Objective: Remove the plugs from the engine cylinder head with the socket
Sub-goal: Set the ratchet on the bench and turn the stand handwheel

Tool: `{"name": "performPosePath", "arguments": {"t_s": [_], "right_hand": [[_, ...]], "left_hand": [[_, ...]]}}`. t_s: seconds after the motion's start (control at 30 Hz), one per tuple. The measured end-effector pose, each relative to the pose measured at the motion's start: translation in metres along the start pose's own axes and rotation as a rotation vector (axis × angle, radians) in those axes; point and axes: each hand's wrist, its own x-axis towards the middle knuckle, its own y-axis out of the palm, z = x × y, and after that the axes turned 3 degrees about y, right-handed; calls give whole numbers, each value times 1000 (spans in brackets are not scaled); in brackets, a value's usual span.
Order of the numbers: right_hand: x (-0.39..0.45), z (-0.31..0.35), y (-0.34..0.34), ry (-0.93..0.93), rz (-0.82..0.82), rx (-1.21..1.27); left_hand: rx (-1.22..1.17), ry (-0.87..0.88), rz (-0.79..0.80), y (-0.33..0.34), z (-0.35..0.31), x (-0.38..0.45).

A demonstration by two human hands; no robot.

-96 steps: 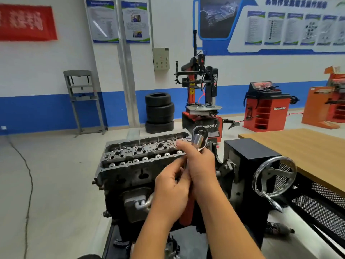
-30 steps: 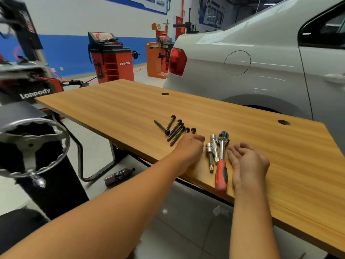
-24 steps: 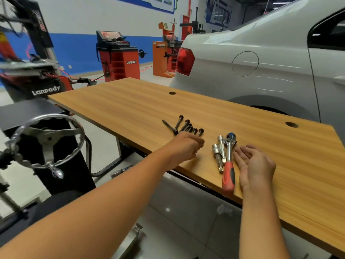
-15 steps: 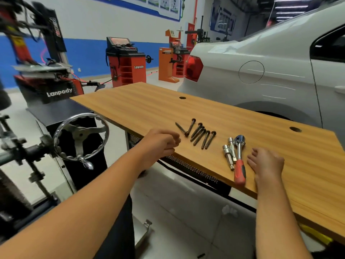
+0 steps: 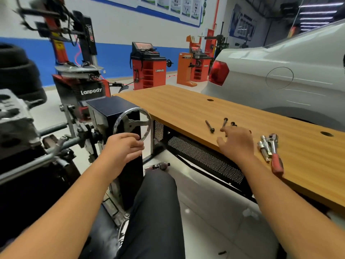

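Both hands are held in the air, with nothing gripped in either.

The left hand [image 5: 123,148] is seen with its fingers loosely curled just in front of the chrome handwheel [image 5: 132,123] of the engine stand; whether the rim is touched cannot be told. The right hand [image 5: 236,142] is spread with relaxed fingers over the near edge of the worktop [image 5: 186,107], above a group of dark bolts [image 5: 210,126] that is partly hidden by it. The ratchet [image 5: 275,152], with its red handle, and the sockets [image 5: 263,146] just beside it are laid near the same edge, to the right of that hand. The cylinder head [image 5: 13,109] is glimpsed, blurred, at the far left. A white car [image 5: 280,75] is parked behind the worktop.
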Motion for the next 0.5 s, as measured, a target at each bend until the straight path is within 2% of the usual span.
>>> {"name": "performPosePath", "arguments": {"t_s": [0.1,0.2,0.27,0.33,0.43,0.5], "right_hand": [[25,50,29,-105,306,-147],[49,61,50,-73,440,-271],[55,64,53,37,419,-289],[57,73,51,78,304,-249],[49,139,36,-77,158,-108],[34,214,26,-194,91,159]], "left_hand": [[5,4,-45,-24,6,-8],[31,106,-150,-70,-11,-13],[41,182,-258,-109,-31,-21],[21,290,-370,-150,-52,-32],[27,500,-566,-217,-89,-60],[119,621,-743,-270,-115,-81]]}}
